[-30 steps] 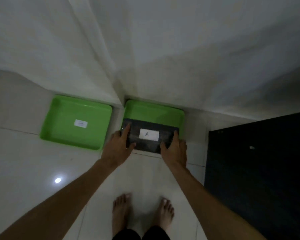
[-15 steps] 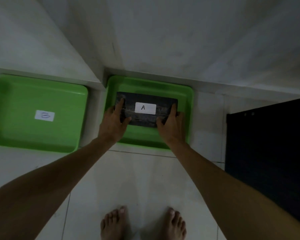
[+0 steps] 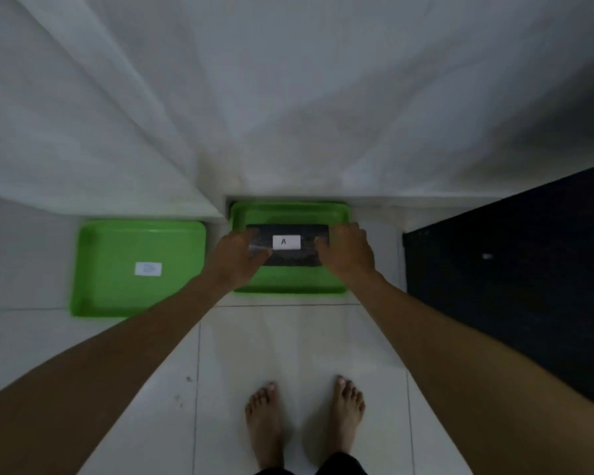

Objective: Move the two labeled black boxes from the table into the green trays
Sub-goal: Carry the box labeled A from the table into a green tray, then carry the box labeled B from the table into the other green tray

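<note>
A black box (image 3: 290, 257) with a white label marked A lies inside the right green tray (image 3: 290, 211) on the floor. My left hand (image 3: 235, 257) grips the box's left end and my right hand (image 3: 348, 253) grips its right end. A second green tray (image 3: 107, 272) sits to the left; it holds only a white label (image 3: 148, 269), blurred in this view. The other black box is not in view.
Both trays rest on white floor tiles against a white wall with a jutting corner (image 3: 216, 200). A black table surface (image 3: 515, 275) lies at the right. My bare feet (image 3: 306, 423) stand on the tiles below the right tray.
The box has gone from over the right tray's front rim down to inside that tray, both hands still on its ends. The view has shifted and pulled back.
</note>
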A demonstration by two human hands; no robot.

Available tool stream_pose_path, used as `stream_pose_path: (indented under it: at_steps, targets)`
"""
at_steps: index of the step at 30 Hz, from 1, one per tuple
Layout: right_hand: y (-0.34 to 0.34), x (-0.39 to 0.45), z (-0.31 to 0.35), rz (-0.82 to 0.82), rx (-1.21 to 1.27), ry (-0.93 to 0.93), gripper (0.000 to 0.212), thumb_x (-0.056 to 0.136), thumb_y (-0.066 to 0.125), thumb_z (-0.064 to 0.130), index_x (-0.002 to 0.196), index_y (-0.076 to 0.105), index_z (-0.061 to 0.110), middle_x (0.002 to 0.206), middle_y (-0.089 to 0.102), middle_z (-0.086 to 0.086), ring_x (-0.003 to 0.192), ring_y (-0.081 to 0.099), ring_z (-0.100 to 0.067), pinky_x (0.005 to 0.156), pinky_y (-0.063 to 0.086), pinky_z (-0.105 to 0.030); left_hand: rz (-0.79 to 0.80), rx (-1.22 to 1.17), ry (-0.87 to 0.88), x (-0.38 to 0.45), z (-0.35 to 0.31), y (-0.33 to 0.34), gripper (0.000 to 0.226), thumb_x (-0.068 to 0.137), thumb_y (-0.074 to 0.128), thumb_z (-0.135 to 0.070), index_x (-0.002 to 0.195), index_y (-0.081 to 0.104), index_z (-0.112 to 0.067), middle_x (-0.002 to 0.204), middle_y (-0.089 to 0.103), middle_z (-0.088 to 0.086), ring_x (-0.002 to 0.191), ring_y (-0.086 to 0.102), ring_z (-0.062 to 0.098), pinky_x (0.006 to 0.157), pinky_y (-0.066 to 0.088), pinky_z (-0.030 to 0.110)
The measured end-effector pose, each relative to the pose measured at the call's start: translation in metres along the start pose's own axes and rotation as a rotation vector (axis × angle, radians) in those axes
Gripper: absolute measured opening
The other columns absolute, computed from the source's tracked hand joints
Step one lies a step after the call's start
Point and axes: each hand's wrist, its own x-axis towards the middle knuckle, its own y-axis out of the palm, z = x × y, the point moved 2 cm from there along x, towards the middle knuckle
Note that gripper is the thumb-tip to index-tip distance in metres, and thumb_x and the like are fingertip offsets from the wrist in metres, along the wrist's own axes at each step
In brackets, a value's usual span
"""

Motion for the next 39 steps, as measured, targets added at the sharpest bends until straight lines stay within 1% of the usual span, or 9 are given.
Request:
stream_pose_path:
  at_steps: [4, 6, 9, 15, 21, 28, 34, 37, 39]
  targets:
    - [-0.104, -0.092, 0.028, 0.038, 0.028, -0.009, 0.041, 0.1, 0.054, 0.034, 0.117, 0.063, -0.002, 0.121, 0.062, -0.02, 0.112, 0.06, -0.034, 0.081, 0.052, -0.037, 0.042, 0.093, 0.081, -0.071, -0.084, -0.093, 0.05, 0.095, 0.061, -0.042, 0.133, 0.059, -0.008, 0.129, 0.061, 0.02, 0.119, 0.058, 0.034, 0.095, 0.049, 0.039]
    - [-0.162, -0.143, 0.04, 0.016, 0.086, -0.014, 0.042, 0.098, 0.057, 0.032, 0.119, 0.064, -0.003, 0.12, 0.065, -0.019, 0.111, 0.063, -0.035, 0.086, 0.055, -0.04, 0.044, 0.186, 0.139, -0.112, -0.129, -0.14, 0.052, 0.095, 0.058, -0.048, 0.132, 0.06, -0.012, 0.128, 0.061, 0.018, 0.119, 0.056, 0.033, 0.094, 0.05, 0.044]
    - [-0.246, -0.223, 0.048, -0.033, 0.144, -0.064, 0.047, 0.097, 0.059, 0.034, 0.133, 0.059, 0.004, 0.131, 0.062, -0.017, 0.122, 0.058, -0.035, 0.1, 0.049, -0.043, 0.027, 0.284, 0.203, -0.173, -0.199, -0.199, 0.064, 0.094, 0.055, -0.056, 0.146, 0.049, -0.019, 0.143, 0.054, 0.012, 0.133, 0.047, 0.031, 0.102, 0.045, 0.045]
    - [-0.375, -0.372, -0.003, -0.141, 0.178, -0.148, 0.046, 0.095, 0.059, 0.039, 0.133, 0.06, 0.012, 0.125, 0.069, -0.01, 0.118, 0.063, -0.033, 0.1, 0.05, -0.046, -0.046, 0.269, 0.381, -0.293, -0.339, -0.241, 0.064, 0.093, 0.054, -0.058, 0.144, 0.05, -0.021, 0.143, 0.054, 0.009, 0.131, 0.05, 0.028, 0.103, 0.043, 0.041]
    - [-0.465, -0.473, -0.103, -0.22, 0.138, -0.117, 0.053, 0.096, 0.058, 0.045, 0.139, 0.055, 0.014, 0.128, 0.067, -0.008, 0.116, 0.063, -0.03, 0.098, 0.051, -0.046, -0.033, 0.274, 0.551, -0.391, -0.489, -0.209, 0.066, 0.091, 0.056, -0.06, 0.143, 0.051, -0.021, 0.145, 0.055, 0.007, 0.128, 0.055, 0.027, 0.104, 0.046, 0.043]
    - [-0.492, -0.587, -0.274, -0.231, 0.252, 0.004, 0.056, 0.095, 0.058, 0.047, 0.141, 0.053, 0.016, 0.127, 0.065, -0.005, 0.113, 0.064, -0.025, 0.095, 0.053, -0.039, 0.054, 0.23, 0.605, -0.481, -0.6, -0.103, 0.062, 0.09, 0.063, -0.052, 0.141, 0.054, -0.018, 0.135, 0.062, 0.007, 0.116, 0.062, 0.022, 0.097, 0.051, 0.037]
    - [-0.504, -0.656, -0.4, -0.299, 0.233, 0.16, 0.037, 0.096, 0.057, 0.04, 0.117, 0.065, 0.011, 0.114, 0.069, -0.008, 0.105, 0.066, -0.029, 0.09, 0.054, -0.043, 0.239, 0.286, 0.607, -0.522, -0.673, -0.002, 0.063, 0.09, 0.063, -0.052, 0.144, 0.05, -0.023, 0.136, 0.06, 0.001, 0.115, 0.061, 0.016, 0.099, 0.05, 0.035]
    - [-0.52, -0.672, -0.443, -0.337, 0.236, 0.206, 0.025, 0.096, 0.057, 0.037, 0.1, 0.061, 0.013, 0.101, 0.064, -0.005, 0.096, 0.064, -0.027, 0.078, 0.048, -0.036, 0.263, 0.339, 0.637, -0.524, -0.712, 0.032, 0.065, 0.09, 0.063, -0.052, 0.146, 0.049, -0.022, 0.138, 0.06, 0.002, 0.118, 0.061, 0.016, 0.101, 0.049, 0.036]
    - [-0.532, -0.677, -0.468, -0.368, 0.242, 0.226, 0.024, 0.096, 0.057, 0.036, 0.103, 0.063, 0.014, 0.098, 0.063, -0.003, 0.091, 0.062, -0.023, 0.076, 0.046, -0.034, 0.266, 0.358, 0.651, -0.52, -0.739, 0.053, 0.068, 0.09, 0.063, -0.052, 0.148, 0.046, -0.021, 0.141, 0.058, 0.004, 0.122, 0.06, 0.018, 0.102, 0.049, 0.037]
